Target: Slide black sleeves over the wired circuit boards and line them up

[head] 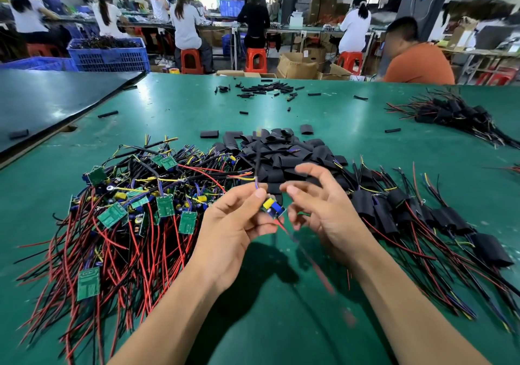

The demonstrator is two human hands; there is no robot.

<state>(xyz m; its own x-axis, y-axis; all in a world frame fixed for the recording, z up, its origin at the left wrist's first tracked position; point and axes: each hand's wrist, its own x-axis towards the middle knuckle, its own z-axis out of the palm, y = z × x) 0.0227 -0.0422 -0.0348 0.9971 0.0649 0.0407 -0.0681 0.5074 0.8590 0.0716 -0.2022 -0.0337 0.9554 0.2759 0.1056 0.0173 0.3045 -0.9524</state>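
Observation:
My left hand (pixel 239 218) pinches a small wired circuit board (pixel 272 206) with yellow and blue parts, held above the green table (pixel 168 111). Its black and blue wires rise upward and its red wire trails down, blurred. My right hand (pixel 318 204) hovers just right of the board, fingers loosely spread, holding nothing that I can see. A pile of bare wired boards (pixel 135 210) lies at the left. Loose black sleeves (pixel 284 153) are heaped behind my hands. Sleeved boards (pixel 422 218) lie in a row at the right.
A second bundle of sleeved boards (pixel 455 114) sits at the far right. Small black tube pieces (pixel 267 89) are scattered at the table's far side. A dark panel (pixel 50 103) covers the left corner. A person in orange (pixel 416 60) sits beyond the table; several workers sit further back.

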